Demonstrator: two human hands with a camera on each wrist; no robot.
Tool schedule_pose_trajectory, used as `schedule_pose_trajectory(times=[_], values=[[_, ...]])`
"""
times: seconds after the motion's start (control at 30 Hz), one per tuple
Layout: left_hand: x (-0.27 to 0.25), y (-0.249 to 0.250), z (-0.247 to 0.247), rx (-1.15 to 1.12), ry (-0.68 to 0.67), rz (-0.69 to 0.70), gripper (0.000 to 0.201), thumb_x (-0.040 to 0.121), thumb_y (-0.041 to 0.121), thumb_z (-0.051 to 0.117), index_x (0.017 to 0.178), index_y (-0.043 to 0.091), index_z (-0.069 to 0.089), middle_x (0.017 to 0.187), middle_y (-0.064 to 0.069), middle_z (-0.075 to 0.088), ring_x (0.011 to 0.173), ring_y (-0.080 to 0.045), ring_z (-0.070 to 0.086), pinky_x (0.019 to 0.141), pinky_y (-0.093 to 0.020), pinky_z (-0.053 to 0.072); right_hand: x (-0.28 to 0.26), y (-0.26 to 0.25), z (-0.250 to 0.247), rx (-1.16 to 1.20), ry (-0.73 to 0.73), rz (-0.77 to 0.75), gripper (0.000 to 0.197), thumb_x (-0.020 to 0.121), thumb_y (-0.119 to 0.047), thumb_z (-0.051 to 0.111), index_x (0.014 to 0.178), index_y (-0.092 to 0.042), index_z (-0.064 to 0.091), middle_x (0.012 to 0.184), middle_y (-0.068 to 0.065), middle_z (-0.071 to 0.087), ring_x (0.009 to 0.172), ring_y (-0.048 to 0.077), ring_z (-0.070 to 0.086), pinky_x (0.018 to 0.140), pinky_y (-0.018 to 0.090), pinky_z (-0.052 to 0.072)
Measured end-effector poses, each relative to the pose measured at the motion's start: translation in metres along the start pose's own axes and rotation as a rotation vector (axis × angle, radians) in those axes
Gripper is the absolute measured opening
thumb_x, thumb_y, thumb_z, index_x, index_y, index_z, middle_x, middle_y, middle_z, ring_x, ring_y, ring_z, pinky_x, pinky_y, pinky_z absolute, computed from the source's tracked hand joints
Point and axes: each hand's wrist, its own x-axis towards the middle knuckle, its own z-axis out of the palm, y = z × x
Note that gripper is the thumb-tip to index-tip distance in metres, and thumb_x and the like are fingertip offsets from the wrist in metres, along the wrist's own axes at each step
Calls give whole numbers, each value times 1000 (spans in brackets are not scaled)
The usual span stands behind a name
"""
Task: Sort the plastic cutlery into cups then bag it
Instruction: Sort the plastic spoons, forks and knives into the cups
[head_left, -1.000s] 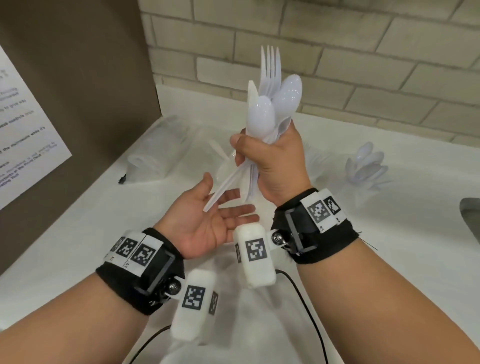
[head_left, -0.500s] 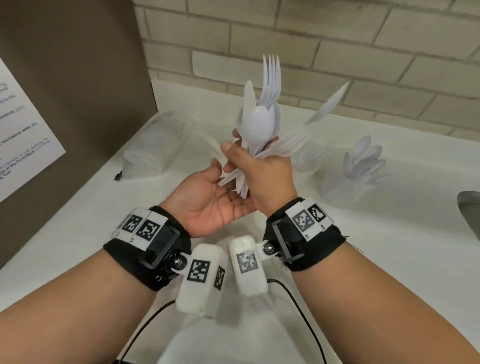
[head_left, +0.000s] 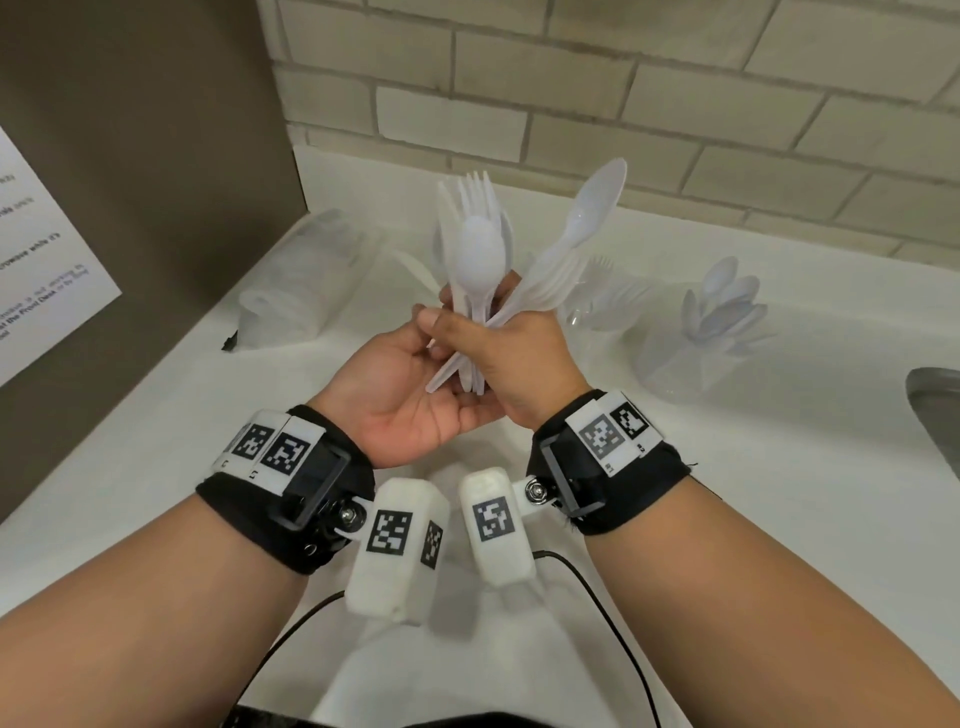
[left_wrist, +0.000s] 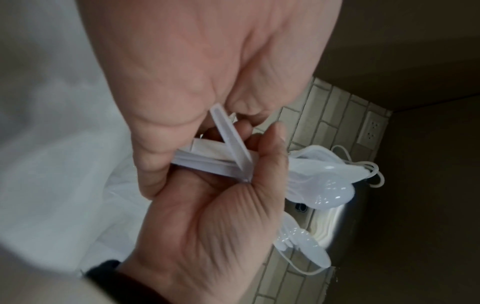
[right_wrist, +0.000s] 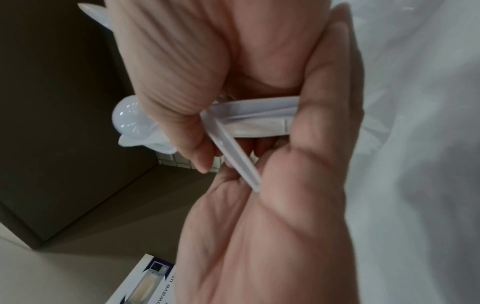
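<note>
While both hands, left hand (head_left: 405, 384) and right hand (head_left: 511, 358), clasp the mixed cutlery bundle (head_left: 480, 270) between them, sorting continues; next, one splayed spoon (head_left: 587, 218), seemingly loose, needs separating cupward.

- From my head the view is evenly bright and sharp at centre; the beige brick wall (head_left: 597, 104) bows at the frame's edges.
- Soft shadows lie under my wrists on the white countertop (head_left: 779, 493).
- Small glare spots sit on the white plastic spoon bowl (left_wrist: 330, 194) in my left wrist view, where the right side falls dim.
- Both wrist views are soft and blurred; my left hand (right_wrist: 259, 236) fills the lower right wrist frame, out of focus.
</note>
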Motion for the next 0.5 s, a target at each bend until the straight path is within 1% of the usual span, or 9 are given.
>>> schedule_pose_trajectory(times=[0.07,0.1,0.17,0.23,0.27,0.33,0.37,0.43,0.5], values=[[-3,4,-5,165,-12,-11,74,89,70,30,129,14,57,115,-8,57,113,-36,48,102,-49,34,1,-2,-4,-14,-36,-20,8,85,1,64,83,2,57,61,13,56,55,28,59,55,31,54],[-5,7,-7,240,-24,38,81,84,74,35,133,12,52,105,-8,53,107,-35,44,97,-48,32,1,-2,-6,-4,-76,-30,8,86,4,61,80,1,56,55,10,51,48,23,53,51,28,49],[-9,17,-8,363,-83,191,85,76,70,55,134,9,48,91,-7,52,90,-32,49,90,-46,35,1,-2,-9,28,-171,-14,15,82,8,59,72,-1,53,48,8,46,40,17,45,48,25,44],[-13,26,-3,445,-159,334,88,68,56,74,139,16,41,97,-14,53,81,-32,55,78,-46,49,-2,2,-10,54,-262,41,22,77,10,59,66,-5,48,51,8,42,35,15,40,43,24,40],[-14,31,0,467,-169,407,98,64,49,81,144,24,32,110,-15,53,87,-32,59,75,-46,52,-4,4,-9,58,-313,81,25,76,11,59,65,-7,46,51,7,41,33,14,38,42,23,38],[-14,38,7,530,-145,573,111,58,42,87,146,36,21,136,-12,46,114,-30,60,91,-42,52,-9,11,-6,44,-421,177,27,75,10,60,66,-10,43,49,1,41,32,12,36,42,21,36],[-14,40,11,585,-135,646,110,57,42,87,145,36,22,141,-10,42,124,-31,54,99,-43,48,-11,14,-4,36,-464,215,27,74,9,60,67,-10,43,49,-1,41,31,12,36,41,21,36],[-14,40,17,696,-126,722,95,61,46,83,140,31,32,142,-7,44,130,-31,49,106,-43,43,-15,19,0,34,-509,252,25,73,9,61,68,-8,43,49,0,42,30,12,38,40,20,37],[-16,37,21,759,-73,745,73,67,53,76,129,24,49,135,-4,53,122,-32,57,102,-46,46,-16,19,2,34,-513,240,23,72,8,62,69,-7,45,53,6,42,31,13,42,40,20,39]])
